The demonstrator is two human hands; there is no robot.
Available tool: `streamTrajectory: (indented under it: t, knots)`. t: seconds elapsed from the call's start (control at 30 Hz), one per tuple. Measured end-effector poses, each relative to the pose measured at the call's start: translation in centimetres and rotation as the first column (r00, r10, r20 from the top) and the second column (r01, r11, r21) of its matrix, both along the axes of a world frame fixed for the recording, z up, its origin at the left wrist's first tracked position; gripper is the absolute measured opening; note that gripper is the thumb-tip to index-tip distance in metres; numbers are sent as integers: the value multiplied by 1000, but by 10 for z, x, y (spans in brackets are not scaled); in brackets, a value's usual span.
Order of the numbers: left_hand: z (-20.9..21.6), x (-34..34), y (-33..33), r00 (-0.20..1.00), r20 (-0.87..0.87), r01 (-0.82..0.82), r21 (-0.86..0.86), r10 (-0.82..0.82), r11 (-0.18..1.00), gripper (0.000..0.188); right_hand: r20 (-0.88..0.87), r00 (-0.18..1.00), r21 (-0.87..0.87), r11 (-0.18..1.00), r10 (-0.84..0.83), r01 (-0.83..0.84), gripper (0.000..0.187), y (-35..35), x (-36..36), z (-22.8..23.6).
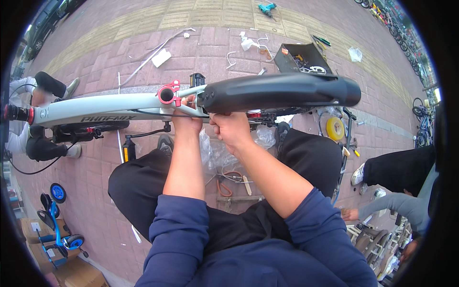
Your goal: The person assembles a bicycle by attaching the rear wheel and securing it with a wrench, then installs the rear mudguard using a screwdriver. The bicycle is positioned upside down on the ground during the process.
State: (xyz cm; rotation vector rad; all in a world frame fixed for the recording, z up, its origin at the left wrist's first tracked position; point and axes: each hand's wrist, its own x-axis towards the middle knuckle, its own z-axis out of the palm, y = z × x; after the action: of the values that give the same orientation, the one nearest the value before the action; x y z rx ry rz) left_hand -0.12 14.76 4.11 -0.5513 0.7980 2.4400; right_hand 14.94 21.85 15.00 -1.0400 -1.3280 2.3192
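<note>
A pale grey-green bicycle frame [105, 103] with a red seat clamp [167, 93] lies across in front of me. My left hand [188, 122] reaches under the frame just behind the clamp; its fingers are mostly hidden by the tubes, with a bit showing through the gap. Beside it, my right hand [233, 130] is closed, fingers curled at the front end of the black mudguard [282, 91]. What those fingers pinch is too small to make out. The mudguard covers the rear wheel area. A pedal [129, 149] on its crank hangs below the frame, left of my hands.
Beyond the bicycle stand an open toolbox [303, 58] and a teal power drill [267, 9]. Plastic wrap [220, 150] and a brown-handled tool [224, 187] lie between my legs. A yellow tape roll [335, 128] sits right. Co-workers crouch at both sides; a blue child's tricycle [56, 225] stands lower left.
</note>
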Motion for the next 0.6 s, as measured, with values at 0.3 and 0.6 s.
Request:
streamTrajectory:
  t: [0.3, 0.6]
  knots:
    - [15, 20, -11, 998, -32, -51, 8, 51, 999, 23, 10, 997, 3, 997, 79, -79, 4, 9, 2, 8]
    - [36, 26, -8, 981, -116, -169, -91, 158, 981, 25, 32, 993, 32, 993, 116, -117, 7, 6, -1, 10]
